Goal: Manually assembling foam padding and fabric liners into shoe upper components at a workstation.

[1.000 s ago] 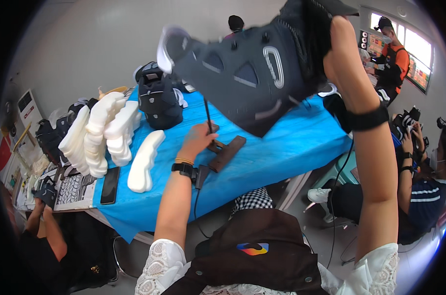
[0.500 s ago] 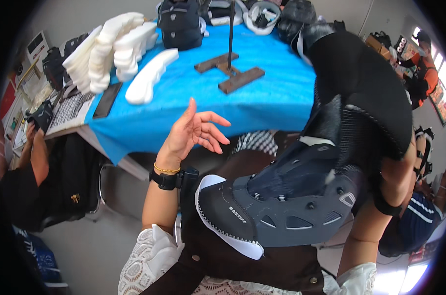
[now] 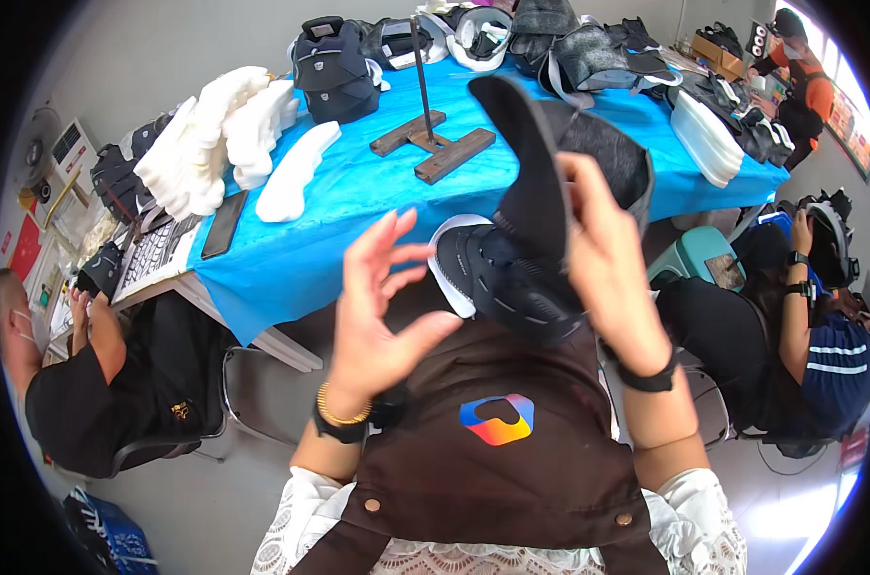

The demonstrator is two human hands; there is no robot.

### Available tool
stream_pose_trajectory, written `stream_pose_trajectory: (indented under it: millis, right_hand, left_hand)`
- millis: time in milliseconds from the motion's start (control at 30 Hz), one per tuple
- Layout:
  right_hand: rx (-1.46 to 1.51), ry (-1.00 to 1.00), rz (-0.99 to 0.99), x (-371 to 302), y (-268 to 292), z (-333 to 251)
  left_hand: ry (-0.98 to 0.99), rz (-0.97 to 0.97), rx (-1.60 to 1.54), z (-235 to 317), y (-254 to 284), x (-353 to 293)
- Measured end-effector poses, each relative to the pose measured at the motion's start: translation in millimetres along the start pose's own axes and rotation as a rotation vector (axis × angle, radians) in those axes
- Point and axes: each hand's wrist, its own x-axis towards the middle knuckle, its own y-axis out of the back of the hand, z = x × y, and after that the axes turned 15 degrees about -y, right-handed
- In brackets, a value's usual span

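A black, curved, padded sewn piece [image 3: 516, 278] with a white edge and vent-like cutouts is held up in front of my apron. My right hand [image 3: 612, 268] grips it along its right side, thumb and fingers around the material. A tall black flap [image 3: 526, 158] rises from its upper part. My left hand [image 3: 372, 297] is raised beside its white-edged end, fingers spread and holding nothing. A small gap seems to lie between the left fingers and the piece. My right fingertips are partly hidden.
A blue-covered table [image 3: 358, 211] carries white foam pieces [image 3: 205, 134], a metal stand [image 3: 435, 149], a dark flat bar [image 3: 224, 225] and several black padded pieces [image 3: 334, 72]. Co-workers sit left [image 3: 118, 383] and right [image 3: 818, 355]; another [image 3: 804, 81] stands at the far right.
The padded piece has moved away from me and to the left, turning as it went. My right hand came with it into clear view. My left hand moved slightly right and lower, still open.
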Motion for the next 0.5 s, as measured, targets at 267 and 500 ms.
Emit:
stream_pose_trajectory:
  millis: [267,500]
  right_hand:
    - [0.334,-0.097,-0.308,-42.7,-41.7,59.2]
    - [0.621,-0.09,-0.123,-41.7,16.0,61.0]
  left_hand:
    - [-0.581,-0.398,0.489,-8.7,-38.7,-0.3]
    - [-0.509,-0.349,0.823,-14.8,-21.7,-28.3]
